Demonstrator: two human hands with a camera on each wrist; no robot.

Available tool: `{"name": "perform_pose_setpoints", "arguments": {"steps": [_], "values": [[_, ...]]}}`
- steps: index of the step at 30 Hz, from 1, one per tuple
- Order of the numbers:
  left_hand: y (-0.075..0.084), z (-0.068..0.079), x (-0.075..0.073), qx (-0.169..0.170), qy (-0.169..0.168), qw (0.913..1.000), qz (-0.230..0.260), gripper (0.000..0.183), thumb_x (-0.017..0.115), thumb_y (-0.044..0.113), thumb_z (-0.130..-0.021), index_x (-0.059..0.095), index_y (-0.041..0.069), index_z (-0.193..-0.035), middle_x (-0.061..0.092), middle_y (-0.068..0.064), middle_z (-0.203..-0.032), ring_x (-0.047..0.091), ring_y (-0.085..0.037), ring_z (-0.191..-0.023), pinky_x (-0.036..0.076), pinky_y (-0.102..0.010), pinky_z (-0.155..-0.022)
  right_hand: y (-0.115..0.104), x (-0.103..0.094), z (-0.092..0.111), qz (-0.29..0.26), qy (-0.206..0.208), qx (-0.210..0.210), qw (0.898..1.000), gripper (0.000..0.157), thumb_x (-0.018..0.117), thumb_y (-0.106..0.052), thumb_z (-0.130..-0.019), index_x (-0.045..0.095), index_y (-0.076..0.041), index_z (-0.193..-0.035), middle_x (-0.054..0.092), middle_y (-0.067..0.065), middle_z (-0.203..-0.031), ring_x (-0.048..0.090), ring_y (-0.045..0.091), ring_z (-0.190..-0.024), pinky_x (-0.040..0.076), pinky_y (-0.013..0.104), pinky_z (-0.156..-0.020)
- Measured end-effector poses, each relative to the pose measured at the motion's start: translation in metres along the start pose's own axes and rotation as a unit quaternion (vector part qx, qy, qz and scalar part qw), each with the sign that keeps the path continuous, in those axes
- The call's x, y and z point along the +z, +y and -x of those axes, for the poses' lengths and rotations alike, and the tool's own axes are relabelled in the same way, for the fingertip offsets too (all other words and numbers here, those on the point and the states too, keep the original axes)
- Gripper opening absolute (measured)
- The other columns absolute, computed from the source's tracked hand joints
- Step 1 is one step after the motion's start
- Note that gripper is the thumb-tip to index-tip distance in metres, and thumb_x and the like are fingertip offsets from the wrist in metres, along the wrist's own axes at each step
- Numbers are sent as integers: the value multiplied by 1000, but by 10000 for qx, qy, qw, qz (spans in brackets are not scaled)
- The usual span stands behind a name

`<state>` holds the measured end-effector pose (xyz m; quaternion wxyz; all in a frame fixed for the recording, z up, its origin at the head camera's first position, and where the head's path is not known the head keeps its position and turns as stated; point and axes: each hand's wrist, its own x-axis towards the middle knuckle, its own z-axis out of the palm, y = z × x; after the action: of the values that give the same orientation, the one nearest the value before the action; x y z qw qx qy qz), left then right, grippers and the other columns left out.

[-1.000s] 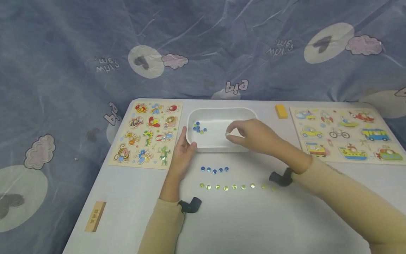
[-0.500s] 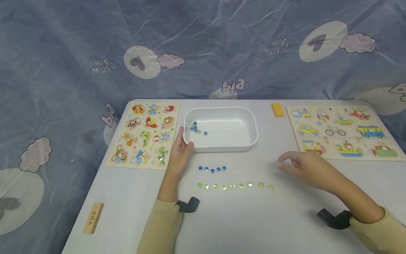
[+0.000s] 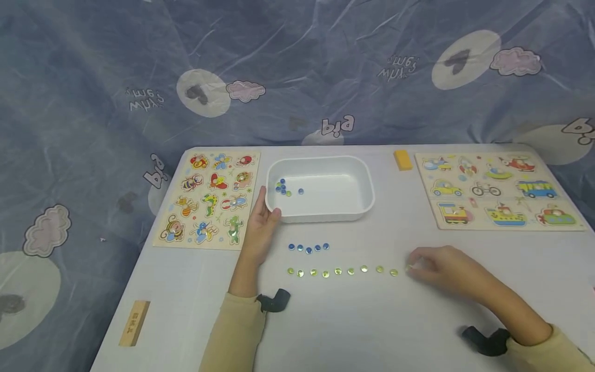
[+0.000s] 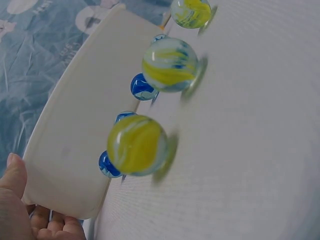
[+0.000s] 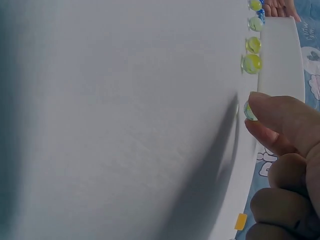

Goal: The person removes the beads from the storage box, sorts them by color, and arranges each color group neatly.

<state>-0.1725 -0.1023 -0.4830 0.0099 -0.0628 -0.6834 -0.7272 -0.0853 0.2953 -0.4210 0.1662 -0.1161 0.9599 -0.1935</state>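
In the head view, my right hand pinches a glass marble between thumb and fingertip, low over the table at the right end of a row of yellow-green marbles. Behind that row lies a shorter row of blue marbles. My left hand grips the near left corner of a white tray, thumb on the rim and fingers round the outside. Several blue and yellow-green marbles sit at the left inside the tray. Yellow-swirled marbles loom close in the left wrist view.
An insect puzzle board lies left of the tray, and a vehicle puzzle board at the right. A yellow block is near the back edge. A wooden block rests at the front left. Patterned blue cloth hangs behind.
My right hand has moved from inside the tray, rightward and toward me, to the end of the yellow-green row, still pinching the marble. The left hand stays at the tray.
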Motion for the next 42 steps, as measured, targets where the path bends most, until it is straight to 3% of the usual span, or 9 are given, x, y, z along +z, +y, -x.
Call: {"name": "perform_pose_setpoints", "arguments": {"steps": [3,14,20,23,27,30,36,42], "values": [[0,1,0,-2,24,10000,23,70,50,14,-97,9,26,-153,14,17,-158,12,-17,-148,25,-14,-113,-2,3,0,18,-37,60,10000,17,69,-40,-83,66,-29,-97,43,-9,-53,37,5,-48,33,19,-44],[3,3,0,19,111,9999,-54,69,52,17,-97,12,32,-152,16,22,-156,15,-12,-147,27,-10,-110,-3,6,-3,43,-10,107,9999,28,67,-49,-82,67,-29,-101,45,-9,-52,38,6,-47,34,20,-43],[4,1,-1,21,91,9999,-37,69,51,18,-97,12,31,-152,16,23,-155,16,-10,-147,26,-14,-112,-4,-9,-4,59,375,-201,9991,23,69,-44,-83,68,-33,-104,66,-10,-81,48,3,-64,40,19,-55],[4,0,-1,28,89,10000,20,69,51,17,-97,11,28,-153,16,21,-156,16,-12,-147,26,-17,-114,-9,-20,-11,56,634,-454,9969,19,68,-37,-86,68,-30,-104,54,-10,-65,39,1,-55,36,18,-49],[5,0,0,6,59,9999,112,70,51,17,-97,10,25,-153,14,17,-157,14,-15,-148,24,-23,-118,-23,-33,-29,98,1027,-874,9908,20,67,-36,-87,68,-25,-104,28,-10,-54,24,1,-46,28,18,-40],[10,2,1,-18,14,9999,150,71,52,20,-97,9,22,-153,12,13,-159,12,-18,-148,22,-28,-119,-39,-42,-49,103,1134,-1128,9871,22,67,-36,-87,69,-23,-105,29,-9,-53,26,2,-45,30,18,-40],[20,7,3,-3,-80,9996,266,73,53,21,-96,9,20,-154,11,9,-159,11,-21,-148,22,-30,-119,-82,-56,-96,-75,860,-1180,9893,27,66,-36,-87,68,-20,-110,32,-5,-53,32,11,-47,32,22,-42],[10,3,1,-29,-48,9991,412,71,51,12,-96,10,23,-153,13,12,-159,12,-19,-148,24,-24,-117,-120,-51,-146,137,685,-1341,9885,29,68,-36,-86,67,-22,-112,34,-2,-54,30,15,-49,30,25,-44]]}}
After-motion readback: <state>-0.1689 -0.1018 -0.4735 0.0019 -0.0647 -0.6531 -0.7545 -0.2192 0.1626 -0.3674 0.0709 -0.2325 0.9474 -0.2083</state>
